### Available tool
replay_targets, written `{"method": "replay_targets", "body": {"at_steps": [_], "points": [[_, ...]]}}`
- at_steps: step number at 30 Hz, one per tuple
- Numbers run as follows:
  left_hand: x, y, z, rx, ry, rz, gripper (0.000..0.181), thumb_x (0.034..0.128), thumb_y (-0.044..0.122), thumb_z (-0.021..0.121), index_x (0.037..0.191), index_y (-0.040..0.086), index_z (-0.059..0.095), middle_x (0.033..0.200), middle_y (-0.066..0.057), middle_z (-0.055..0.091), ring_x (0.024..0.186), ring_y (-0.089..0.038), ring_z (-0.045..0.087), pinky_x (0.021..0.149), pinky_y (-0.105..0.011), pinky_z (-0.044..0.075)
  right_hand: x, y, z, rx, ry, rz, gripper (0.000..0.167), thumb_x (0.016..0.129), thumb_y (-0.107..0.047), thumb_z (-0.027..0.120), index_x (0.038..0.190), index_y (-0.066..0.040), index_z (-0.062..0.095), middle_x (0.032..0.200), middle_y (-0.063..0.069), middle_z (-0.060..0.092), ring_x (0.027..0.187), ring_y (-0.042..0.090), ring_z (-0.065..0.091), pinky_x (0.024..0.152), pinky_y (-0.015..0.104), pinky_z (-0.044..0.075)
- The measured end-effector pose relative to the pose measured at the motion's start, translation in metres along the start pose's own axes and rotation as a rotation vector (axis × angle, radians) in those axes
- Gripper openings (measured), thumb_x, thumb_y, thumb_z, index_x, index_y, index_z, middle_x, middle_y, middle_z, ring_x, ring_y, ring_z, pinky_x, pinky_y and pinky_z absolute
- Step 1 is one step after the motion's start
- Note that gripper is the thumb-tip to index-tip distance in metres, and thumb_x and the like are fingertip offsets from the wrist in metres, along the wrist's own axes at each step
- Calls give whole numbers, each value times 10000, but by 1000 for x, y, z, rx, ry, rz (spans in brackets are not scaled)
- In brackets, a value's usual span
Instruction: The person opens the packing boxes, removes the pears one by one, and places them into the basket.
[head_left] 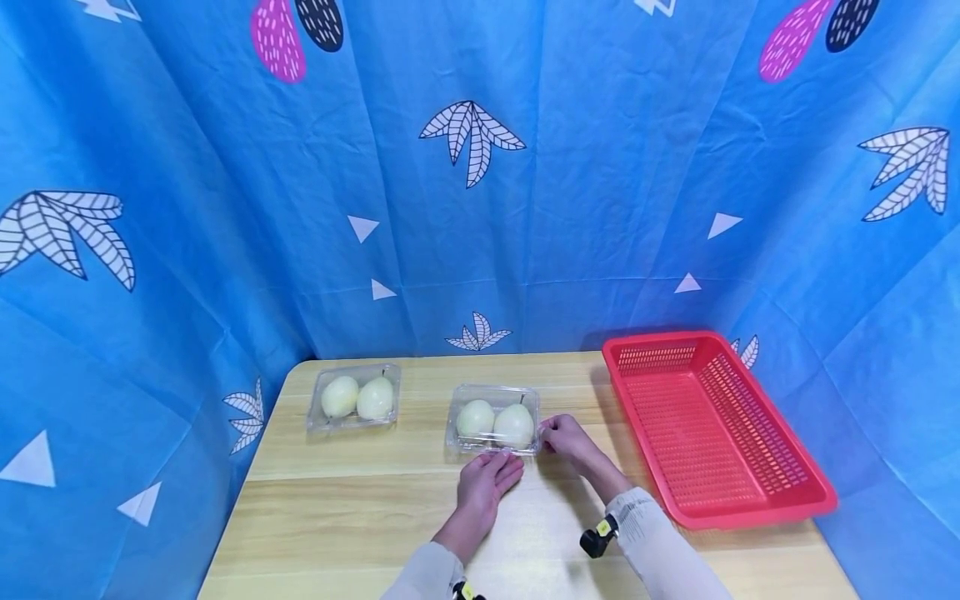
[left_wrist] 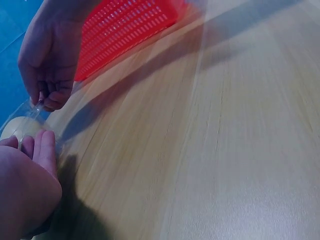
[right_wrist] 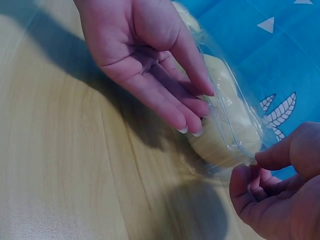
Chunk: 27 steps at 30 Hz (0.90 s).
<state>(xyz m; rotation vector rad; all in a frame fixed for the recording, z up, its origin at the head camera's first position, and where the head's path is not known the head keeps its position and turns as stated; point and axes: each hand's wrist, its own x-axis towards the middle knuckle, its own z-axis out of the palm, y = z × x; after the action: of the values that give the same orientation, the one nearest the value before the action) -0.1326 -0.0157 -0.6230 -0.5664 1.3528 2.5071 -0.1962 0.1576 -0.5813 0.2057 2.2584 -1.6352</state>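
A clear plastic clamshell box (head_left: 494, 396) with two pale yellow-green pears (head_left: 513, 426) inside lies on the table, its lid down over them. My right hand (head_left: 567, 439) is at the box's right front corner; in the right wrist view its thumb and forefinger pinch the plastic rim. At the front edge, my left hand (head_left: 486, 487) has its thumb against the box and its other fingers stretched out, palm turned up. Part of a pear (right_wrist: 227, 107) shows through the plastic close to both hands.
A second clear box (head_left: 354, 421) with two pears stands at the back left of the wooden table (head_left: 337, 517). On the right lies a red perforated plastic basket (head_left: 701, 433). Behind the table hangs a blue patterned curtain (head_left: 585, 208).
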Motion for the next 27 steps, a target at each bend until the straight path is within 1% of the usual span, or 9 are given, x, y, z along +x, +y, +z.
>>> {"method": "replay_targets", "body": {"at_steps": [4, 6, 7, 11, 15, 18, 23, 27], "points": [[0, -1, 3, 5, 15, 11, 312, 990, 119, 673, 1193, -79, 544, 1094, -215, 730, 1154, -397, 724, 1005, -457, 584, 2, 1, 0, -5, 0, 6, 146, 858, 89, 516, 904, 105, 653, 745, 55, 573, 639, 124, 484, 634, 270, 477], [1, 0, 5, 9, 23, 15, 318, 983, 109, 678, 1194, -88, 545, 1085, -227, 731, 1116, -378, 742, 994, -448, 591, 3, 1, 0, -18, 7, 14, 152, 875, 82, 528, 924, 107, 669, 758, 69, 597, 658, 137, 513, 654, 287, 505], [2, 0, 5, 19, 22, 24, 320, 985, 100, 672, 1196, -100, 539, 1081, -236, 731, 1097, -373, 749, 985, -446, 596, 4, 1, -1, -23, 12, 18, 156, 880, 78, 539, 941, 110, 678, 770, 79, 615, 671, 146, 532, 664, 296, 522], [5, 1, 7, 36, 36, 26, 298, 984, 70, 656, 1186, -121, 550, 1034, -231, 743, 1046, -351, 767, 954, -419, 612, 7, -2, -3, -30, 39, 22, 176, 891, 72, 602, 1033, 129, 692, 867, 148, 686, 750, 200, 620, 734, 349, 587], [6, 2, 8, 53, 42, 19, 273, 980, 49, 647, 1168, -127, 557, 1010, -239, 748, 1055, -380, 762, 935, -414, 620, 10, -4, -5, -2, 68, 11, 227, 881, 76, 653, 1095, 150, 673, 972, 228, 713, 802, 216, 666, 789, 376, 621], [7, 2, 8, 64, 39, 18, 271, 974, 54, 656, 1158, -120, 558, 1013, -249, 747, 1056, -389, 760, 924, -416, 624, 11, -6, -6, 42, 90, 14, 261, 883, 70, 674, 1130, 153, 665, 1057, 282, 711, 842, 225, 696, 853, 405, 631], [8, 3, 7, 74, 32, 23, 284, 971, 71, 671, 1152, -118, 559, 1017, -258, 750, 1027, -374, 770, 926, -430, 622, 10, -10, -7, 125, 86, 17, 300, 897, 81, 670, 1180, 176, 637, 1171, 354, 674, 918, 291, 731, 968, 498, 597], [6, 6, 7, 86, 23, 26, 276, 978, 55, 654, 1153, -130, 548, 1031, -289, 745, 1031, -389, 767, 940, -454, 615, 11, -11, -8, 156, 67, 23, 323, 882, 81, 696, 1186, 175, 639, 1188, 355, 674, 906, 265, 739, 986, 503, 588]]}}
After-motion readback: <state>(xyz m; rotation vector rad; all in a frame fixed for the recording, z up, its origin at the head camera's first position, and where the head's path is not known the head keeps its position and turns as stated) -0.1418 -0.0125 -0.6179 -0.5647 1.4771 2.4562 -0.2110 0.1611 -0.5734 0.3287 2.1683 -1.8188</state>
